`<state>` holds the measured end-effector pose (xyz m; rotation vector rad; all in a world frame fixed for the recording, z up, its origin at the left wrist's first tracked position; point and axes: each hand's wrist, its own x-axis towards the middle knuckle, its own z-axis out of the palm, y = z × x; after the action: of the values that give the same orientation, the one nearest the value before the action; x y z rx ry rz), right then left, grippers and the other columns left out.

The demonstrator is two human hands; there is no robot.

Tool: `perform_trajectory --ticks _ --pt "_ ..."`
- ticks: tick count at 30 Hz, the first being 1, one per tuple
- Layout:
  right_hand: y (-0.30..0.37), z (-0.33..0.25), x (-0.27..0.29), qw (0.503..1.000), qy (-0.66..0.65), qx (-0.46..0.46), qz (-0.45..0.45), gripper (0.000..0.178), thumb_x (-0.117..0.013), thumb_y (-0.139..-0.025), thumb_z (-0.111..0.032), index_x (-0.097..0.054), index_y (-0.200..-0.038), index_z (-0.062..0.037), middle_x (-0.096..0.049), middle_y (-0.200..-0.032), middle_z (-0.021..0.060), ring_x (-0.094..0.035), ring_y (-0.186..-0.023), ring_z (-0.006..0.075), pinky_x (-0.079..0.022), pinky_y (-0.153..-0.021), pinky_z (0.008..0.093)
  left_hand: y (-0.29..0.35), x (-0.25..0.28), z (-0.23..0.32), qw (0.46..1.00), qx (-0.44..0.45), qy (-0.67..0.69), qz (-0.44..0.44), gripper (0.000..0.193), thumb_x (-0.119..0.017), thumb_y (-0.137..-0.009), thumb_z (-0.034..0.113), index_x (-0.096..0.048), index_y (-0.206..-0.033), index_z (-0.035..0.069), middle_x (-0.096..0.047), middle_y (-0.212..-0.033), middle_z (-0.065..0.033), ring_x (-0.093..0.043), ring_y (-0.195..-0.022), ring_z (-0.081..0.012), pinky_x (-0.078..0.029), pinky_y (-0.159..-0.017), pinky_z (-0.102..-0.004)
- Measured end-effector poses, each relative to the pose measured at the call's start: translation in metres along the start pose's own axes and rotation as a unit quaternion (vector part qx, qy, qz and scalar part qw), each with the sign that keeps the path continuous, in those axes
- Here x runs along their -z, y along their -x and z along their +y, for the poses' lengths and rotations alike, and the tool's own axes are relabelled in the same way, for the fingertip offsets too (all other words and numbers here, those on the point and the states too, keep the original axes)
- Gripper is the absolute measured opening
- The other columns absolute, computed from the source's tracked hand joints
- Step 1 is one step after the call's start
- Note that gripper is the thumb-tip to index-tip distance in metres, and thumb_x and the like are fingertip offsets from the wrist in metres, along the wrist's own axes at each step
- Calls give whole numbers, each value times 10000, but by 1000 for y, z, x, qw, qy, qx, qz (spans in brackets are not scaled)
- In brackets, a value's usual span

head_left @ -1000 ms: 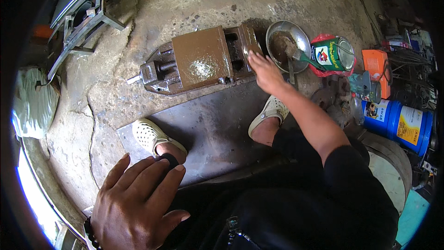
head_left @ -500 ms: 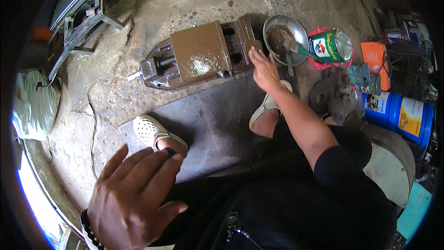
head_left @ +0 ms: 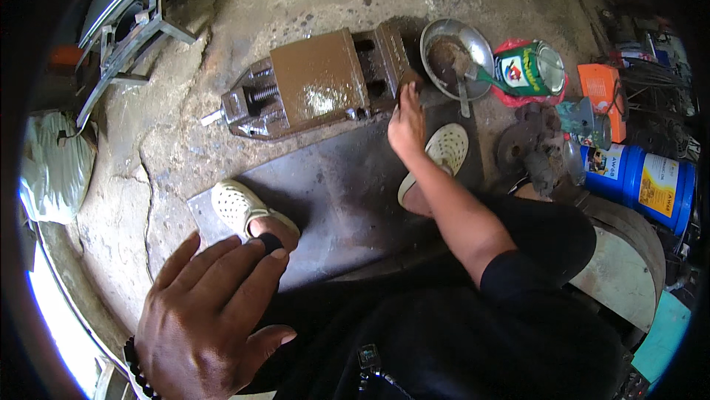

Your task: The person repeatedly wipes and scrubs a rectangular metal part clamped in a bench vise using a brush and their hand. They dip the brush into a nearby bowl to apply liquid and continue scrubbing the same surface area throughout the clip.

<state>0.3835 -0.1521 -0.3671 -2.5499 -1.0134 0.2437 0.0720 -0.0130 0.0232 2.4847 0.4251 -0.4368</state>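
Note:
A machine vise, wet and brown all over, lies on the floor ahead of me, with its screw end to the left. At its right end is my right hand, fingers together around a small dark-brown piece that I cannot make out. That piece touches or nearly touches the vise's right edge. Low on the left, my left hand is back-up with its fingers spread and nothing visible in it. A metal bowl of brown stuff stands just right of the vise, with a green-handled brush across its rim.
Right of the bowl, a green-labelled can sits on red plastic. Farther right are an orange box and blue buckets. A dark metal sheet lies under my feet. A metal frame and a pale plastic bag stand left.
My right hand has shifted slightly left and down and turned more upright along the vise's right end; its forearm swung left. The left hand has barely moved.

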Motion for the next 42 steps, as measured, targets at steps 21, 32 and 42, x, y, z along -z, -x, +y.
perform_trajectory --ticks 21,32,42 --pt "31 -91 -29 665 -586 -457 73 157 -560 -995 -210 -612 -1055 -74 -574 -962 29 -520 -896 151 -437 -838 362 7 0 -1 999 -9 -30 21 737 -663 -836 625 -651 -1241 11 -686 -1192 -232 -645 -1175 -426 -442 -1055 -628" --pt "13 -222 -74 480 -673 -548 128 297 -491 -961 -166 -578 -1176 19 -610 -1191 110 -573 -1056 200 -486 -892 380 21 -2 -6 999 -16 -32 8 768 -624 -852 659 -643 -1238 -5 -686 -1177 -236 -657 -1143 -441 -442 -1046 -629" --pt "52 -169 -66 618 -652 -439 7 251 -522 -1055 -326 -608 -1075 -92 -530 -849 -10 -472 -725 97 -400 -635 278 13 -4 -5 999 -25 -34 -10 816 -638 -844 658 -616 -1261 -43 -673 -1198 -270 -644 -1154 -460 -432 -1048 -624"
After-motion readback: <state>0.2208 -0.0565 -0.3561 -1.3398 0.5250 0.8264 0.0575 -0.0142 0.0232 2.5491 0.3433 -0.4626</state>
